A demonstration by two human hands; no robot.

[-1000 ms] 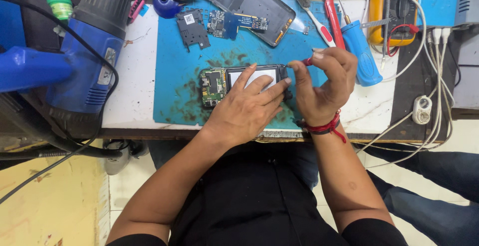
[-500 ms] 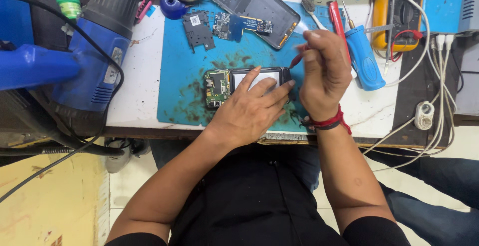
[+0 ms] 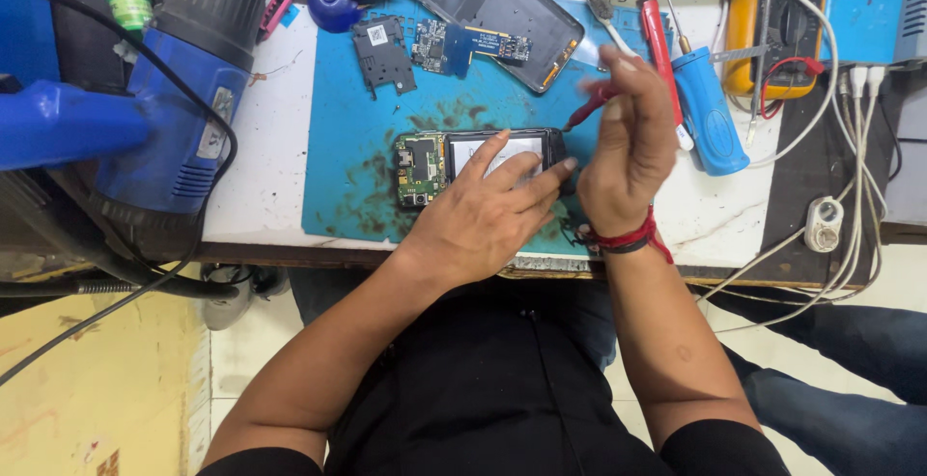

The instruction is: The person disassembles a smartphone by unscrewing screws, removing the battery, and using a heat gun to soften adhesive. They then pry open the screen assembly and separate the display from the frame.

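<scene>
An opened black phone [image 3: 454, 162] with its green circuit board exposed lies on the blue work mat [image 3: 348, 148]. My left hand [image 3: 488, 215] presses flat on the phone's body, fingers spread over it. My right hand [image 3: 628, 153] is raised just right of the phone and pinches a thin red-handled tool [image 3: 587, 107] whose tip points down toward the phone's upper right corner. A red thread band circles my right wrist.
A blue heat gun [image 3: 164, 119] lies at the left. A phone back cover [image 3: 502, 13] and loose circuit boards [image 3: 435, 46] lie at the mat's far side. A blue screwdriver [image 3: 710, 109], a red screwdriver [image 3: 657, 37], a yellow multimeter [image 3: 777, 37] and white cables [image 3: 850, 186] crowd the right.
My right hand has lifted from the phone's right edge and moved up and away with the red tool. My left hand stays pressed on the phone.
</scene>
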